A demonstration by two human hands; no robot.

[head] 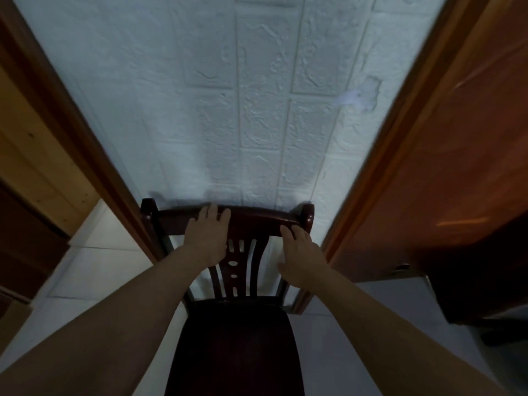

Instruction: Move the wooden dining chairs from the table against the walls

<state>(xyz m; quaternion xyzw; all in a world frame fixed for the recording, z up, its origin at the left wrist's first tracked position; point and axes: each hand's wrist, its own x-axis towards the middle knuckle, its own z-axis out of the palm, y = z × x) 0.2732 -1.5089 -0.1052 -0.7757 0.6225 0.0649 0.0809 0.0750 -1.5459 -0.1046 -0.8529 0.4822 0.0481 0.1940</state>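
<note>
Both arms were stretched forward and slightly inward, with the forearms bare. The left hand point(207, 237) was laid flat on the top rail point(228, 221) of the wooden chair point(237, 281), with its fingers spread open and pointing away over the rail's upper edge; it was not closed around the rail. The right hand point(300, 257) was placed lower and to the right, with its fingertips touching the lower edge of the rail near the right post, and the thumb held loosely below. This hand was also open; whether it was pressing or only resting could not be told.

The chair was seen directly under and in front of the hands, its dark seat point(237, 344) between the two forearms and its carved back splat between the two hands. Just beyond the hands, the chair's back was standing very near a white wall point(257, 110) with a brick pattern; contact could not be confirmed. A wooden door frame point(85, 155) was seen to the left of the left hand, and a reddish wooden door point(445, 155) to the right of the right hand. Pale floor tiles point(94, 270) were visible below the left forearm.
</note>
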